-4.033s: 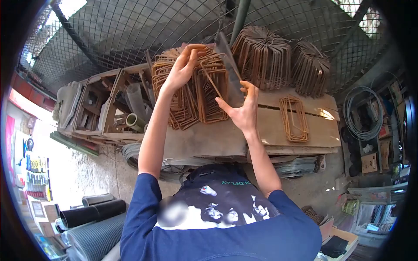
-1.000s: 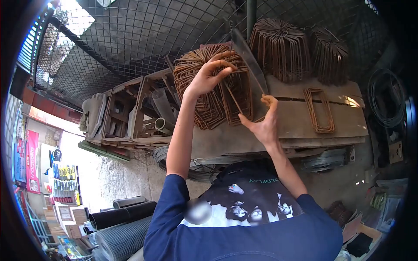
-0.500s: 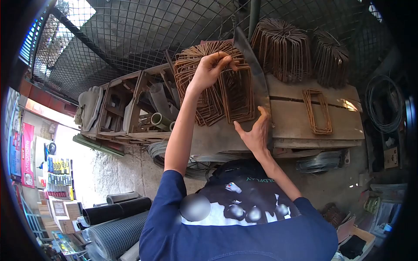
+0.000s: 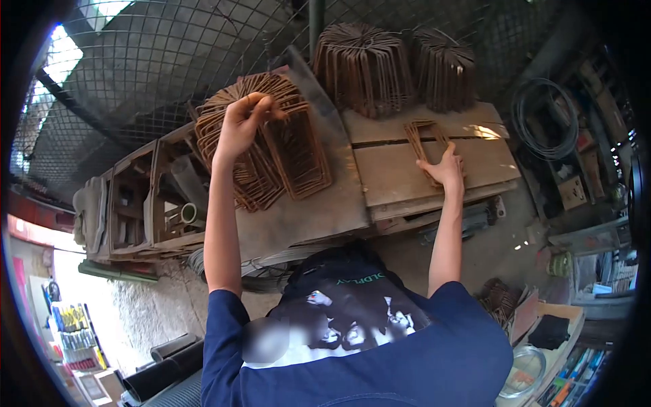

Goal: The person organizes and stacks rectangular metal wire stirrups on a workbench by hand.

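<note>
My left hand is raised over a large fanned bundle of rusty rectangular rebar stirrups, thumb and fingertips pinched together. What sits in that pinch is too small to make out. To the right, on the wooden bench top, lies a small set of rebar stirrups. My right hand is over its near end, thumb and fingers spread apart across the bars.
Two more stirrup bundles stand at the back of the bench, before a wire mesh. A flat metal strip leans beside the large bundle. Wire coils hang at right; black rolls lie lower left.
My right hand has moved right, from beside the large bundle to the small set of stirrups. My left hand stays pinched above the large bundle. The view has turned to the right.
</note>
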A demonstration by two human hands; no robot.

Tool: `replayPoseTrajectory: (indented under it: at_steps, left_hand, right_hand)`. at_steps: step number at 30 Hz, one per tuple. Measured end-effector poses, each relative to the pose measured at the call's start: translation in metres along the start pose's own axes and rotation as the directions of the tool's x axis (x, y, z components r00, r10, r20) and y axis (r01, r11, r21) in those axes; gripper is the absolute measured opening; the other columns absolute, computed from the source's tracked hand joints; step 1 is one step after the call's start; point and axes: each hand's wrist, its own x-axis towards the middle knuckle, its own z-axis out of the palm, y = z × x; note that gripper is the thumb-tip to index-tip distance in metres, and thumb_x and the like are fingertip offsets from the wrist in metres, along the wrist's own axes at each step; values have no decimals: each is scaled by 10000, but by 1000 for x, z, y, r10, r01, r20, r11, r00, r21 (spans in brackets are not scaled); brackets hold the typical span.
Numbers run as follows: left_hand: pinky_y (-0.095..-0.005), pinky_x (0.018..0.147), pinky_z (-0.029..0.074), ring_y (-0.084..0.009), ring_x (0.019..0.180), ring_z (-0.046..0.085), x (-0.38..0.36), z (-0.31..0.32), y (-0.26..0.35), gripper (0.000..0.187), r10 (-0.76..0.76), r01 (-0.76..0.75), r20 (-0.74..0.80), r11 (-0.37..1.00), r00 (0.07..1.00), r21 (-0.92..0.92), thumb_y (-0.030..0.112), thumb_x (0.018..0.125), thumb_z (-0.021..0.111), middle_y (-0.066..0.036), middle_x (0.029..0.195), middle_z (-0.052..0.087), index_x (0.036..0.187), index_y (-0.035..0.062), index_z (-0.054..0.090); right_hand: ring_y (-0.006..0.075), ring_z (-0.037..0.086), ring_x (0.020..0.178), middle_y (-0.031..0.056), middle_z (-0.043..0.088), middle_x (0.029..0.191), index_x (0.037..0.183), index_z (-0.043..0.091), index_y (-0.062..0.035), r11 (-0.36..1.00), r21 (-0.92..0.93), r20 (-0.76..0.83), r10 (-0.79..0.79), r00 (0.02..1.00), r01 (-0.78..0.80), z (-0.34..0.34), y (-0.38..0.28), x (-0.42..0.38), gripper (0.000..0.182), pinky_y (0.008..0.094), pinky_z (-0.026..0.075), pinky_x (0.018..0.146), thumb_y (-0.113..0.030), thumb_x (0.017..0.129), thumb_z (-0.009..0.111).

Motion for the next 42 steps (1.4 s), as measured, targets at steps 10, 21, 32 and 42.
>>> replayPoseTrajectory:
  at_steps: [10,21,32,42]
  left_hand:
    - [-289,777,551,-151,815,664,3,-5,-9,255,-17,16,-20,998,1000,-59,176,989,504,-90,841,676,965,-56,607]
    - [-299,781,556,-156,826,664,4,-6,-4,258,-54,54,-2,998,999,13,184,999,481,-83,853,662,962,-44,596]
    - [-299,786,549,-158,823,666,3,-6,-4,272,-50,50,2,999,999,17,189,1000,479,-90,857,675,940,-45,602]
    - [-302,791,553,-164,846,668,2,-7,-6,239,-38,38,2,999,999,14,180,995,491,-89,876,669,987,-42,579]
  right_hand:
    - [425,483,1212,315,502,1268,1398,276,-9,993,86,-60,-75,995,80,-8,18,16,1042,524,382,1014,-396,609,837]
    - [416,563,1117,335,565,1168,1368,314,25,982,93,-169,-144,975,162,-28,17,12,982,456,466,945,-386,632,818]
    - [402,502,1203,300,494,1291,1410,296,-21,968,-149,-147,-225,963,204,-27,25,26,1023,523,408,997,-336,612,853]
    - [400,485,1207,270,494,1291,1406,272,-41,969,-76,-184,-245,952,234,-6,39,34,1046,564,393,990,-407,611,846]
